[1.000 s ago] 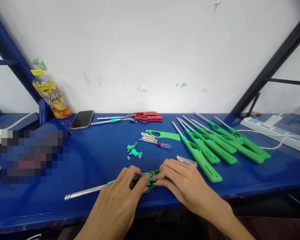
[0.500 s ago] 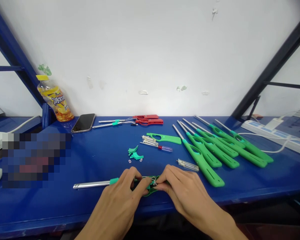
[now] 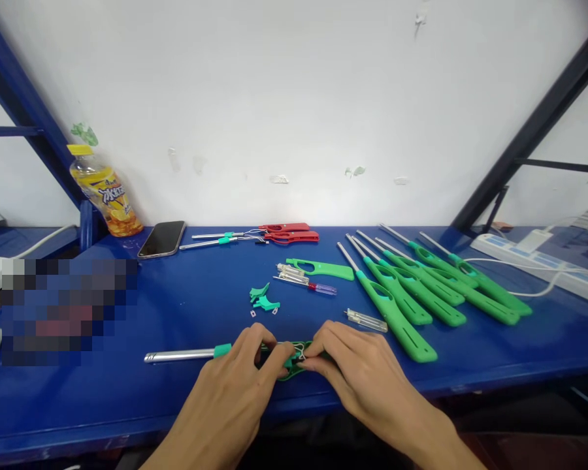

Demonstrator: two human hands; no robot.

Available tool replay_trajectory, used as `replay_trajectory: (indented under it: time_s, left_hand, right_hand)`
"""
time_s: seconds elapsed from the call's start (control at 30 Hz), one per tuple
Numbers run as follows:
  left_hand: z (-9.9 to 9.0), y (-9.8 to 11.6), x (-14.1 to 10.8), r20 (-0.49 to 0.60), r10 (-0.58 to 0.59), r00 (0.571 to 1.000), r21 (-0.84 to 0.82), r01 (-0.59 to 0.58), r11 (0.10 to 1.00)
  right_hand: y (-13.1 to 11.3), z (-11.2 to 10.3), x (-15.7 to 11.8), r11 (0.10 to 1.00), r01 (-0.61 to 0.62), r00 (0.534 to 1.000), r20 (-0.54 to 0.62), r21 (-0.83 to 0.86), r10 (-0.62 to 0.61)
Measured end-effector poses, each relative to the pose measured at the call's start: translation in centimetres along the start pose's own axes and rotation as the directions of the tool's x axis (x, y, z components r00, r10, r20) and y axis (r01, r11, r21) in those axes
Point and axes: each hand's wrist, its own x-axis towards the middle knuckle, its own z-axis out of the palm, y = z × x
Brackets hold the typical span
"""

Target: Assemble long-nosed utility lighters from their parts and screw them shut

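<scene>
Near the table's front edge lies an opened green lighter (image 3: 180, 356), its metal tube pointing left and wires showing in its handle. My left hand (image 3: 240, 378) is closed on the handle, thumb and fingers pressing around a teal part. Beside it, my right hand (image 3: 362, 372) pinches at the white wires in the handle; its fingertips cover whatever small piece they hold. Just behind my hands are teal trigger pieces (image 3: 266, 303), a clear fuel tank (image 3: 366, 320), a screwdriver (image 3: 323, 288) and a green half shell (image 3: 326, 269).
Several green lighters (image 3: 396, 320) lie at the right, before a white power strip (image 3: 543, 261). Two red opened lighters (image 3: 294, 236) lie at the back. A phone (image 3: 162, 239) and a drink bottle (image 3: 108, 199) are at the back left.
The view has shifted slightly. My right fingertips still pinch at the wires, and my left hand keeps its hold on the handle with only a small finger shift.
</scene>
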Motion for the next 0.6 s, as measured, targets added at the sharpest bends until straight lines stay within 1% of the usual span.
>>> replay_trajectory:
  time_s: [0.13,0.27,0.4,0.5,0.6]
  left_hand:
    - [0.19,-0.13,-0.15,0.008,0.0,1.0,-0.008,0.0,1.0]
    - [0.21,-0.22,-0.32,0.044,0.004,0.999,-0.014,-0.003,1.0]
    - [0.34,-0.44,-0.47,-0.005,0.036,0.999,-0.023,-0.036,0.999]
    - [0.37,-0.62,-0.56,-0.023,0.056,0.998,-0.031,-0.057,0.998]
    - [0.08,-0.73,-0.63,-0.044,0.088,0.995,-0.059,-0.091,0.994]
  right_hand:
    - [-0.07,0.05,0.23,1.0,0.013,1.0,-0.024,-0.004,-0.013]
    - [0.06,-0.09,0.19,1.0,-0.002,1.0,0.029,0.015,0.001]
    - [0.02,-0.22,-0.12,1.0,0.015,0.999,0.051,-0.02,-0.014]
    - [-0.16,-0.28,-0.32,0.995,0.052,0.998,0.046,-0.084,-0.048]
    - [-0.27,-0.26,-0.46,0.991,0.079,0.996,0.037,-0.111,-0.075]
